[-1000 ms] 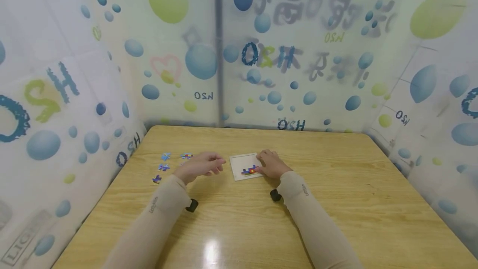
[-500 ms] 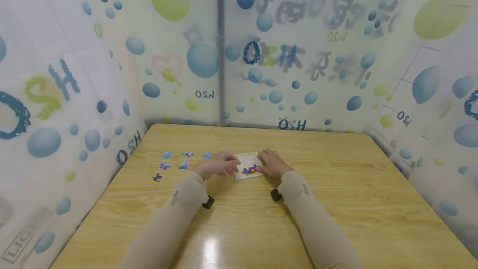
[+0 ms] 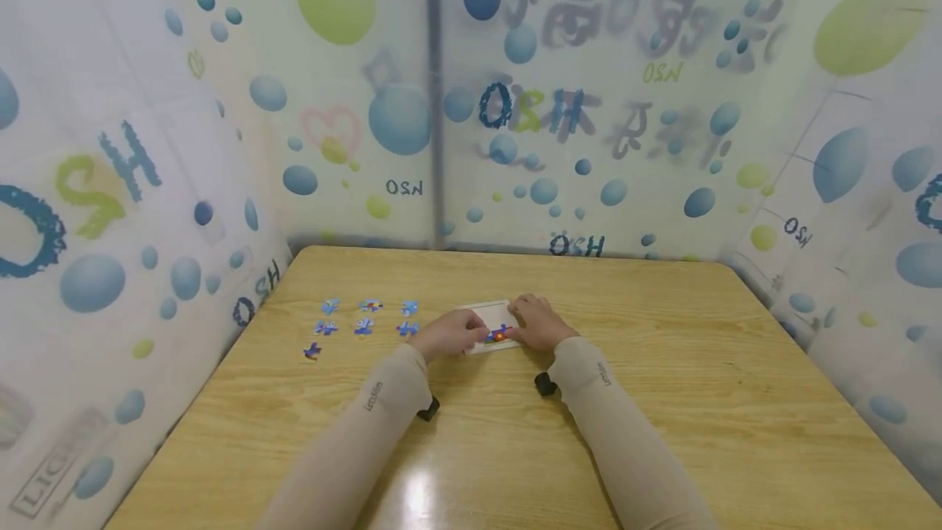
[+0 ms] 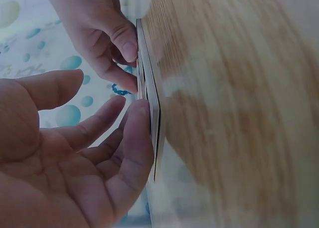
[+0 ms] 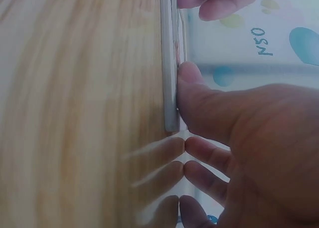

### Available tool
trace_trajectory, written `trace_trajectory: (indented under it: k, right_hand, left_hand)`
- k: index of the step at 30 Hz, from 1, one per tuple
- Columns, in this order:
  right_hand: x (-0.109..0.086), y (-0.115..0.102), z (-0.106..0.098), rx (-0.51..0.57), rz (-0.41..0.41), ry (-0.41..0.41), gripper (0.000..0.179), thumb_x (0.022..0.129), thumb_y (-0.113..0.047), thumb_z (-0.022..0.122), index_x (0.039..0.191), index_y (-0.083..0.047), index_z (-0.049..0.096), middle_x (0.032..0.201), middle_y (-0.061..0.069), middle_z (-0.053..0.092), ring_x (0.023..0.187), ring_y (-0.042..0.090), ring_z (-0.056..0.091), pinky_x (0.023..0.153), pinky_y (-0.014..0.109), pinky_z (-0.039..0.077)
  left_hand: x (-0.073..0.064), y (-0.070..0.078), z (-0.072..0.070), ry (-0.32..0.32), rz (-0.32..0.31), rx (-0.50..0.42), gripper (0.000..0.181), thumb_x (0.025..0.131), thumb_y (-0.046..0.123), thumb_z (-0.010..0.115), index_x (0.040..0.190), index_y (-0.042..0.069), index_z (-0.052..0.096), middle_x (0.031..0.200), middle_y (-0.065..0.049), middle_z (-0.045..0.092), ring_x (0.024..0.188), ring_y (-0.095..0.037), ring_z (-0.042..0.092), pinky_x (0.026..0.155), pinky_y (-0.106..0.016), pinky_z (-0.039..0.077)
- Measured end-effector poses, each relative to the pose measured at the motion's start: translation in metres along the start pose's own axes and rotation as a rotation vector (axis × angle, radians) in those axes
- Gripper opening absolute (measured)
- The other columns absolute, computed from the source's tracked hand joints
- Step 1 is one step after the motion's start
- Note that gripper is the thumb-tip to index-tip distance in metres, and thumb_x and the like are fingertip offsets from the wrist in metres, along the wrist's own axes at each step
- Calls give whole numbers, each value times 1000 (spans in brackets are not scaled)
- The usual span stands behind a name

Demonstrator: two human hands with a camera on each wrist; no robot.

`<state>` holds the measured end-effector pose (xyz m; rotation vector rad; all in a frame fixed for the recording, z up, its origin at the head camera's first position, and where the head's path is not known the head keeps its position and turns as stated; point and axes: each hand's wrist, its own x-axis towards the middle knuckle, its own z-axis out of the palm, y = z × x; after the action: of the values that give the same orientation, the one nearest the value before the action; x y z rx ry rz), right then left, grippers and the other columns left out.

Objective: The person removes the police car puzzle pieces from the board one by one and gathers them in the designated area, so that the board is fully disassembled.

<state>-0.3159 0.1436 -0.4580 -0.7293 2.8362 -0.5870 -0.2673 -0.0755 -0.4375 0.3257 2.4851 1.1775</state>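
Note:
A white puzzle tray [image 3: 495,314] lies on the table with a few joined jigsaw pieces [image 3: 502,335], blue and red, along its near side. My left hand [image 3: 450,334] is over the tray's left part. In the left wrist view its fingertips [image 4: 139,111] touch the tray while the thumb stands away from them. My right hand [image 3: 540,321] rests at the tray's right end. In the right wrist view its thumb [image 5: 192,78] presses on the tray, and its other visible fingertips touch the table beyond the edge.
Several loose blue jigsaw pieces [image 3: 364,327] lie spread in rows to the left of the tray. The wooden table [image 3: 662,366] meets patterned curtains [image 3: 625,145] at the back and sides.
My left hand has moved right, from beside the tray onto its left part, uncovering loose pieces behind it. The right hand has stayed at the tray's right end.

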Motion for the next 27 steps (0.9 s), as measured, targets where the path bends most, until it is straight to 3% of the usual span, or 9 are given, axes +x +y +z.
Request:
trace_trajectory:
  k: [7,13,20,27]
  right_hand:
    - [1,0,1,0,2,-5,53,101,-28,65,145,-1,50,150,19,43,136,38,37,115,52,35]
    - [1,-2,-1,-5,12,4,53,101,-28,66,143,0,51,150,20,43,138,39,37,116,52,34]
    - [1,-3,0,-17,25,-2,53,101,-29,65,143,-1,51,151,19,43,138,37,36,117,51,33]
    - [0,-3,1,-2,2,10,51,100,-26,67,141,0,52,149,20,44,135,39,38,115,52,35]
  left_hand:
    - [-3,3,1,-10,9,-11,31,106,33,53,125,10,62,131,-9,59,105,-22,61,96,-46,52]
    - [-4,5,2,-22,7,-72,32,107,32,53,129,9,59,135,-12,57,116,-26,58,99,-48,50]
    - [1,7,8,40,16,-185,26,106,22,55,125,6,58,122,-11,62,108,-23,62,98,-44,52]
    - [13,2,20,166,54,-279,25,95,1,61,120,-4,58,103,-12,61,86,-18,66,79,-30,58]
